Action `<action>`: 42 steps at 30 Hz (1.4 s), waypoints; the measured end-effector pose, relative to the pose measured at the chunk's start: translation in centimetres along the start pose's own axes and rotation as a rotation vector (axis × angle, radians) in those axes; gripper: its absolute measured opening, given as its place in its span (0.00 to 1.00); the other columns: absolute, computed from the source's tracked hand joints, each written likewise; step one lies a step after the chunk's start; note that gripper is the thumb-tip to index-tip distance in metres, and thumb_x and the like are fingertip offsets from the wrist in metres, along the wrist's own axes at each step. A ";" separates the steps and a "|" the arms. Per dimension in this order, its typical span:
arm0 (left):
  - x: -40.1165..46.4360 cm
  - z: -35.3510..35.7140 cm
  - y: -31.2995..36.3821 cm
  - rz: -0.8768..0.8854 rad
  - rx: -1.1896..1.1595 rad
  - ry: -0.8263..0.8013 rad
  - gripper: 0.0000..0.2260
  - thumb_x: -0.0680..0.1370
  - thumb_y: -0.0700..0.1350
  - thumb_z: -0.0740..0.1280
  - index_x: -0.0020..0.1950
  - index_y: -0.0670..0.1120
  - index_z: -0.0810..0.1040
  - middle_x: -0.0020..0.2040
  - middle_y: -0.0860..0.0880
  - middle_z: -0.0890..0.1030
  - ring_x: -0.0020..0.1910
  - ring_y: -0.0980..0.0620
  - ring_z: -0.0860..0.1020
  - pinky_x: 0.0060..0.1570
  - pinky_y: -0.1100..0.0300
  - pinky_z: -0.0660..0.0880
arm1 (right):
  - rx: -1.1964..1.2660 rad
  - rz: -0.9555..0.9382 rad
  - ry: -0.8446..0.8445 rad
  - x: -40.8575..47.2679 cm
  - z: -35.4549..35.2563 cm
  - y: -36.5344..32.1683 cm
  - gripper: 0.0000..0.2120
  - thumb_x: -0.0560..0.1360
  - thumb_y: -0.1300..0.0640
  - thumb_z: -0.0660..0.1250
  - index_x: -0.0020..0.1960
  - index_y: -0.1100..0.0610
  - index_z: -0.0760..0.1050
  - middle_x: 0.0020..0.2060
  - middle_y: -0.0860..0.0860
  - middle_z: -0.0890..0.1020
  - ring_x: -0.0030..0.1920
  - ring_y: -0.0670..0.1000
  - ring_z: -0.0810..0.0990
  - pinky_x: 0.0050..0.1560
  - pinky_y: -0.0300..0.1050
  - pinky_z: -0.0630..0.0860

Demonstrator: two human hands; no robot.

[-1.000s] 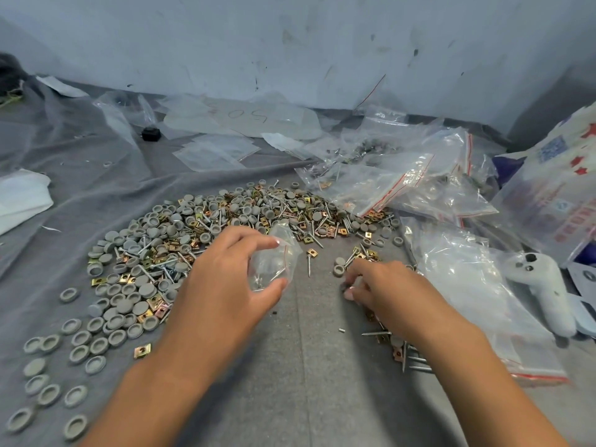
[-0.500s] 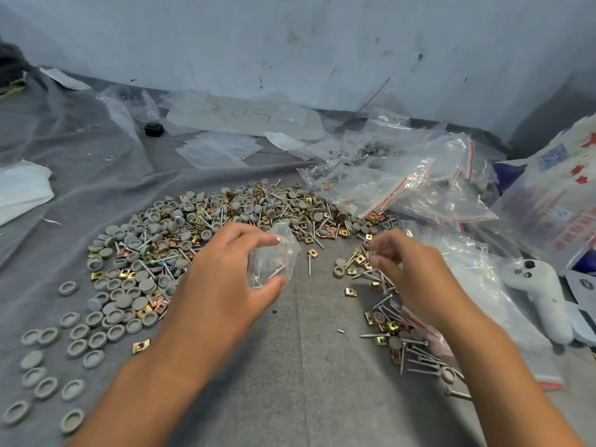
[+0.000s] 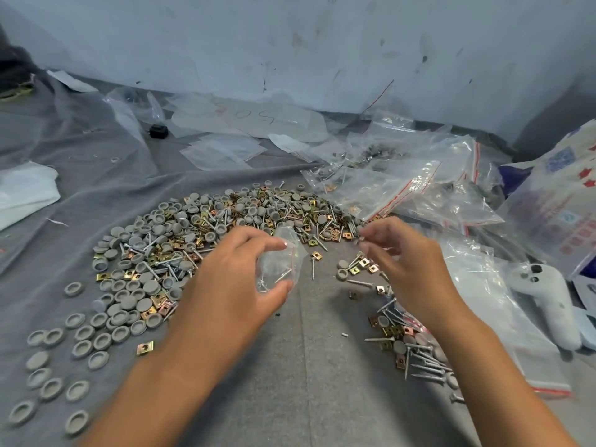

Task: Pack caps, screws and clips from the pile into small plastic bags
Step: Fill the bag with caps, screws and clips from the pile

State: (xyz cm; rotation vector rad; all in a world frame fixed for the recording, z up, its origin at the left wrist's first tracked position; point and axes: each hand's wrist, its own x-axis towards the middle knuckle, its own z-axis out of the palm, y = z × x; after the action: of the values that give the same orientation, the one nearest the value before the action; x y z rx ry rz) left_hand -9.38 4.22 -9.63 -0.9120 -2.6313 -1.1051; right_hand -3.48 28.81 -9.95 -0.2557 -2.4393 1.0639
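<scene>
A wide pile (image 3: 200,233) of grey caps, silver screws and brass clips lies on the grey cloth. My left hand (image 3: 232,285) holds a small clear plastic bag (image 3: 283,259) open between thumb and fingers; a screw or two lie inside it. My right hand (image 3: 406,266) is lifted just right of the bag, its thumb and fingertips pinched together on something small that I cannot make out. Below that hand lies a smaller heap of screws, caps and clips (image 3: 409,346).
Clear zip bags with red strips (image 3: 419,188) are heaped at the back right, and a large one (image 3: 503,311) lies along the right. A white controller (image 3: 548,301) rests at the right edge. Loose caps (image 3: 58,375) are scattered at the lower left. White paper (image 3: 25,191) lies far left.
My right hand has lifted off the cloth near the small heap and moved up and toward the bag, fingertips pinched. My left hand and the bag have stayed put.
</scene>
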 end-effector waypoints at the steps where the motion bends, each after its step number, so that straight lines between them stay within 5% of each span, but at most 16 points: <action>1: 0.0 0.1 0.0 -0.001 -0.001 0.002 0.20 0.71 0.54 0.74 0.62 0.58 0.79 0.55 0.64 0.74 0.48 0.70 0.72 0.48 0.69 0.68 | 0.088 -0.045 0.009 -0.2 0.3 -1.5 0.10 0.77 0.61 0.73 0.50 0.46 0.80 0.40 0.41 0.84 0.41 0.39 0.82 0.43 0.29 0.74; 6: 0.0 0.3 0.3 0.002 -0.017 0.000 0.19 0.70 0.51 0.77 0.59 0.56 0.80 0.54 0.63 0.75 0.48 0.66 0.73 0.50 0.63 0.73 | -0.020 -0.417 -0.078 -2.2 3.7 -7.3 0.08 0.76 0.60 0.74 0.54 0.52 0.83 0.47 0.41 0.84 0.47 0.39 0.81 0.47 0.28 0.72; 11: 0.1 0.3 0.0 -0.004 -0.008 0.006 0.17 0.70 0.46 0.78 0.57 0.55 0.80 0.53 0.62 0.75 0.50 0.64 0.74 0.48 0.68 0.71 | -0.263 -0.464 -0.080 -2.8 5.6 -8.1 0.11 0.72 0.63 0.75 0.53 0.54 0.81 0.48 0.47 0.84 0.47 0.47 0.81 0.47 0.46 0.79; 15: 0.3 -0.1 -0.2 -0.010 -0.010 0.038 0.19 0.70 0.52 0.74 0.60 0.57 0.80 0.54 0.63 0.75 0.50 0.69 0.72 0.47 0.73 0.68 | -0.037 -0.286 0.000 -0.9 3.7 -5.6 0.09 0.74 0.60 0.76 0.52 0.50 0.81 0.43 0.38 0.81 0.43 0.38 0.79 0.45 0.27 0.72; 18: 0.2 -0.4 -0.5 -0.024 -0.020 0.065 0.20 0.71 0.52 0.75 0.63 0.57 0.80 0.55 0.64 0.74 0.53 0.70 0.72 0.50 0.75 0.67 | -0.388 0.039 -0.176 1.1 1.8 -1.3 0.12 0.77 0.53 0.73 0.60 0.46 0.80 0.51 0.41 0.81 0.53 0.44 0.79 0.55 0.42 0.76; 21: 0.1 -0.4 -0.5 -0.029 -0.027 0.065 0.20 0.71 0.53 0.75 0.63 0.57 0.80 0.56 0.64 0.75 0.52 0.68 0.73 0.48 0.74 0.68 | -0.589 0.127 -0.383 1.5 2.1 1.0 0.18 0.78 0.46 0.71 0.66 0.45 0.78 0.60 0.46 0.80 0.62 0.52 0.75 0.61 0.52 0.74; 27: 0.0 0.1 -0.4 -0.018 -0.006 0.033 0.21 0.72 0.52 0.76 0.64 0.60 0.77 0.56 0.65 0.73 0.53 0.70 0.72 0.52 0.71 0.70 | -0.615 0.012 -0.451 1.4 3.1 0.7 0.07 0.79 0.49 0.70 0.56 0.46 0.78 0.51 0.43 0.77 0.57 0.50 0.74 0.55 0.47 0.72; 32: -0.3 0.7 -0.2 -0.018 0.018 -0.014 0.21 0.73 0.53 0.76 0.65 0.60 0.76 0.56 0.66 0.70 0.50 0.67 0.72 0.55 0.65 0.74 | -0.159 -0.138 -0.161 0.3 2.2 -2.7 0.03 0.78 0.48 0.70 0.50 0.40 0.79 0.44 0.36 0.79 0.47 0.41 0.78 0.45 0.30 0.69; 37: 0.1 0.8 0.0 -0.016 -0.015 -0.002 0.21 0.72 0.50 0.76 0.64 0.57 0.78 0.56 0.64 0.71 0.51 0.63 0.73 0.56 0.58 0.76 | -0.274 -0.462 -0.117 -2.0 4.1 -6.2 0.13 0.77 0.43 0.67 0.57 0.46 0.84 0.52 0.43 0.75 0.52 0.46 0.73 0.52 0.39 0.72; 40: 0.1 0.8 -0.2 -0.029 -0.032 -0.006 0.22 0.72 0.47 0.75 0.65 0.56 0.78 0.56 0.63 0.71 0.51 0.62 0.74 0.54 0.58 0.76 | -0.362 -0.441 -0.141 -2.1 5.2 -6.4 0.15 0.76 0.43 0.67 0.56 0.49 0.85 0.54 0.44 0.76 0.51 0.47 0.72 0.49 0.45 0.76; 42: 0.2 0.8 -0.3 -0.035 -0.032 0.001 0.21 0.72 0.50 0.75 0.64 0.56 0.77 0.55 0.64 0.70 0.49 0.62 0.73 0.54 0.58 0.76 | -0.215 -0.399 -0.122 -1.2 5.2 -6.5 0.13 0.77 0.43 0.67 0.54 0.49 0.85 0.53 0.42 0.76 0.53 0.44 0.74 0.55 0.38 0.72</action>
State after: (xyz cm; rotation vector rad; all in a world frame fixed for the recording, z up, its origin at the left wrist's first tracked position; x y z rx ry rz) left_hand -9.61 4.66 -10.29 -0.8739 -2.6459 -1.1586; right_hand -4.89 20.63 -8.69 0.2285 -2.5659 0.6619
